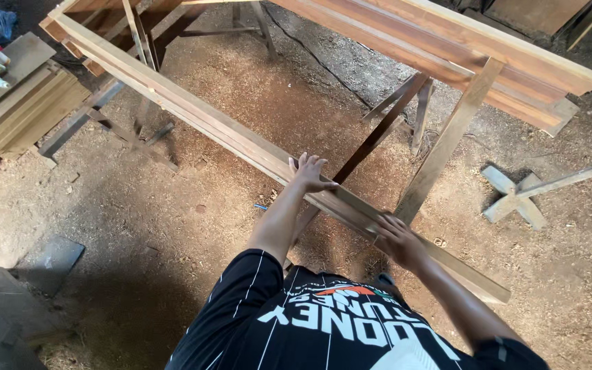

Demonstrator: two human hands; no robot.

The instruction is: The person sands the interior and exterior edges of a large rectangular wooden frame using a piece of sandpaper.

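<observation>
Right hand [397, 236] near, clamped over the near stretch of the long plank [241, 140] – fingers wrapped on its edge. Left hand [307, 173] a bit farther up the same plank, palm down, fingers spread flat, pressing rather than gripping. Plank runs diagonally from near right to far left, resting on a slanted wooden leg [447, 140] and trestle frame [114, 31]. Looks like the positioning step – plank being steadied or slid along its supports. Next move likely needs both hands pushing in line with the length, so it doesn't slip off. Sawdust floor [173, 226] below, second plank stack [488, 44] far right
</observation>
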